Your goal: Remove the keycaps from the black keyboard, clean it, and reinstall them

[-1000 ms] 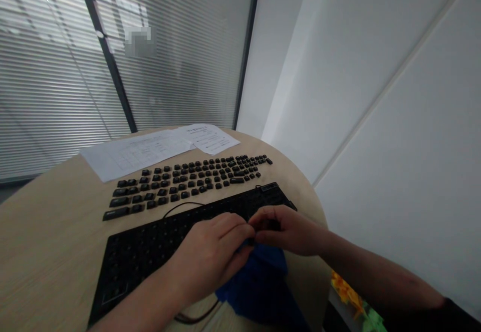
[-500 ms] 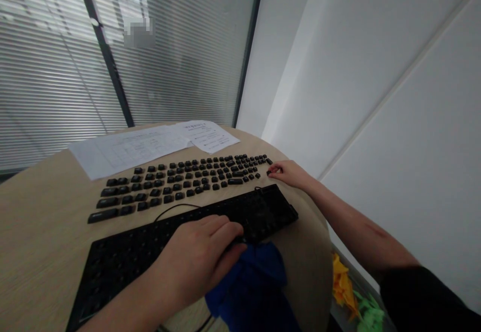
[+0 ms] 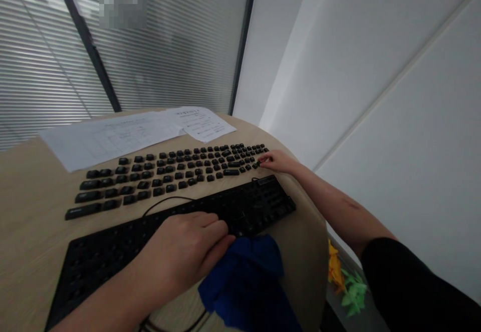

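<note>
A black keyboard base (image 3: 259, 204) with its caps removed lies across the round wooden table (image 3: 33, 207). Behind it, several loose black keycaps (image 3: 169, 169) are laid out in rows. My left hand (image 3: 184, 252) lies on the base near its middle, fingers curled over the front edge and touching a blue cloth (image 3: 244, 282). My right hand (image 3: 276, 160) reaches to the right end of the keycap rows and pinches a keycap there between fingertips.
Two white printed sheets (image 3: 112, 136) lie at the back of the table. A dark cable (image 3: 165, 203) loops behind the base. Frosted striped glass panels stand behind; a white wall is on the right. Orange and green items (image 3: 343, 282) lie on the floor.
My right hand left the keyboard base, reached to the far right end of the keycap rows and closed on a keycap. My left hand stayed on the base.
</note>
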The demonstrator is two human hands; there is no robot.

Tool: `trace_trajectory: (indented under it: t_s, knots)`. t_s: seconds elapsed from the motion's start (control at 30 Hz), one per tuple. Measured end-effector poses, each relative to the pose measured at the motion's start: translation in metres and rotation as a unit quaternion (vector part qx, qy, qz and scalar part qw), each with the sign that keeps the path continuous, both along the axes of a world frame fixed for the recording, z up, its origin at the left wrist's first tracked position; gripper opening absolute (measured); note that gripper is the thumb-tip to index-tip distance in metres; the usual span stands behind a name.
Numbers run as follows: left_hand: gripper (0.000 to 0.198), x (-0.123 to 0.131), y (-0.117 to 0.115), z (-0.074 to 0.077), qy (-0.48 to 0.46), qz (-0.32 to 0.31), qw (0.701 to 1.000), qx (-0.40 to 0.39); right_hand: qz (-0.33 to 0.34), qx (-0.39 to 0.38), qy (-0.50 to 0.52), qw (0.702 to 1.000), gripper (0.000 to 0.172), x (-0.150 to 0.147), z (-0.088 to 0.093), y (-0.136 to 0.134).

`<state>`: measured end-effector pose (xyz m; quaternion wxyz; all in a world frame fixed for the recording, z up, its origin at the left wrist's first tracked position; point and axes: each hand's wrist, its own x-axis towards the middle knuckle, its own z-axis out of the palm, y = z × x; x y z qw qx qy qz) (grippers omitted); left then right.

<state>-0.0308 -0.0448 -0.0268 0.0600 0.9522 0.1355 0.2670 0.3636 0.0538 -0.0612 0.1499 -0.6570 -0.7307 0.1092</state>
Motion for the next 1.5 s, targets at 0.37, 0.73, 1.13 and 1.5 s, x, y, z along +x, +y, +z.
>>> trace_trajectory:
  t_s: [0.37,0.73,1.13,1.5]
  knots:
    - [0.028,-0.003,0.008,0.000,0.025,0.010,1.000,-0.005,-0.157,0.239,0.267,0.920,0.052,0.009,0.035,-0.096]
    - [0.051,0.000,0.017,-0.043,0.118,0.120,0.986,-0.018,-0.269,0.236,0.549,0.755,0.049,-0.034,-0.005,-0.188]
    - [0.053,0.005,0.017,-0.046,0.157,0.133,0.978,-0.014,-0.260,0.139,0.332,0.896,0.047,-0.039,-0.005,-0.192]
    - [0.036,0.009,0.014,-0.054,0.107,0.108,0.988,-0.010,-0.262,0.106,0.306,0.909,0.043,-0.037,-0.006,-0.186]
